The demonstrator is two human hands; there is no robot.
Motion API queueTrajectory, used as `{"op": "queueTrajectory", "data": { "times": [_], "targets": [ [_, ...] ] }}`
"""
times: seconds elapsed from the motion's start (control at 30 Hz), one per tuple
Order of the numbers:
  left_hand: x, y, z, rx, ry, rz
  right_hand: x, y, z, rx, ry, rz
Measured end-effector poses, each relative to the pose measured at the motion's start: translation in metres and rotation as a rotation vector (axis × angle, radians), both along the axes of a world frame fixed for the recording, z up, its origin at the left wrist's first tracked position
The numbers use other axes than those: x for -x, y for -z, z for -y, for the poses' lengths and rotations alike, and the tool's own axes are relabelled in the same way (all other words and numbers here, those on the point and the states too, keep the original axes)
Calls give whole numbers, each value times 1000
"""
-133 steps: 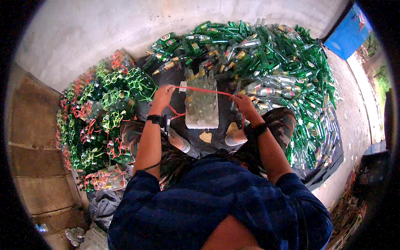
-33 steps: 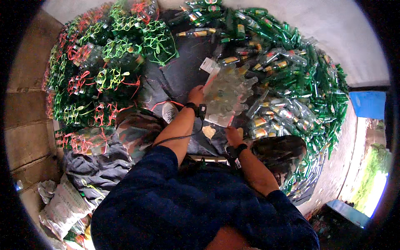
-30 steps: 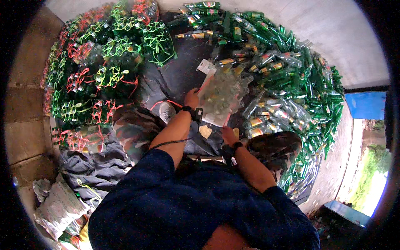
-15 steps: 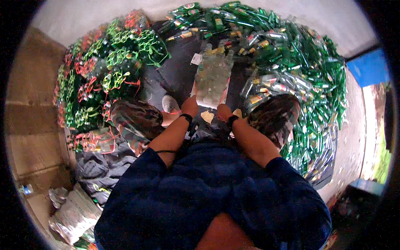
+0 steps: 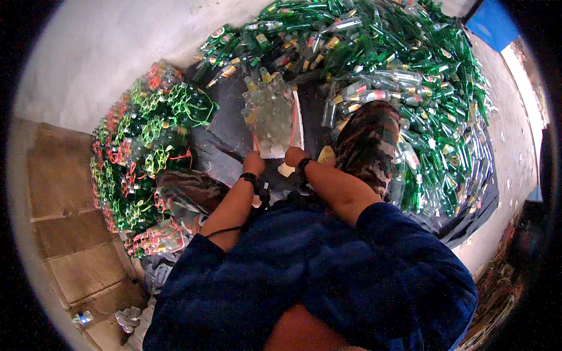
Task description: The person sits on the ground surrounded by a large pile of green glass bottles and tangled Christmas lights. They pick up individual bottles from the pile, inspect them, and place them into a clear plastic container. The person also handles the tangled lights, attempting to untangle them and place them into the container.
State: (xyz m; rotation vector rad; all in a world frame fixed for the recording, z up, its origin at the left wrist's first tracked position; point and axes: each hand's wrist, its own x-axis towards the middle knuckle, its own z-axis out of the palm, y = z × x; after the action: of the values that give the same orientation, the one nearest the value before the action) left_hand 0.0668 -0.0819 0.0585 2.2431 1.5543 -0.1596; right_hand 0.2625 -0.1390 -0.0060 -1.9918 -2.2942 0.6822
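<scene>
A block of clear glass bottles point(image 5: 270, 114), packed tightly together, sits before me on a white board or tray point(image 5: 299, 126). Thin red string point(image 5: 293, 136) runs along its sides toward my hands. At its near left corner my left hand point(image 5: 253, 162) is closed on the string. My right hand point(image 5: 295, 156) is closed the same way at the near right corner. The fingers are small in the picture, so the exact grip is hard to see. A torn piece of tan card point(image 5: 285, 169) lies just below the block, between my hands.
Loose green and clear bottles point(image 5: 433, 99) are heaped from the far side round to the right. On the left stand bottle bundles tied with green and red string point(image 5: 155, 126). Black sheeting point(image 5: 225, 105) covers the floor. My camouflage-clad knees point(image 5: 370, 137) flank the work; a pale wall point(image 5: 111, 64) rises behind.
My view has turned, so the block and both hands appear farther left. More of the white board shows along the block's right side. Both hands stay closed at its near corners.
</scene>
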Motion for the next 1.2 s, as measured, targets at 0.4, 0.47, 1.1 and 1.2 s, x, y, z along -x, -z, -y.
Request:
{"op": "queueTrajectory", "data": {
  "times": [0.4,0.47,1.1,1.2],
  "targets": [
    [25,138,-22,-14,-208,434,-6,-24,10,315,-286,124],
    [40,158,-32,3,-243,432,-1,-31,4,284,-414,161],
    [63,91,-21,530,-492,495,13,-46,0,161,-23,-24],
    [50,107,-20,468,-266,345,8,-35,9,-116,258,-373]
  ]
}}
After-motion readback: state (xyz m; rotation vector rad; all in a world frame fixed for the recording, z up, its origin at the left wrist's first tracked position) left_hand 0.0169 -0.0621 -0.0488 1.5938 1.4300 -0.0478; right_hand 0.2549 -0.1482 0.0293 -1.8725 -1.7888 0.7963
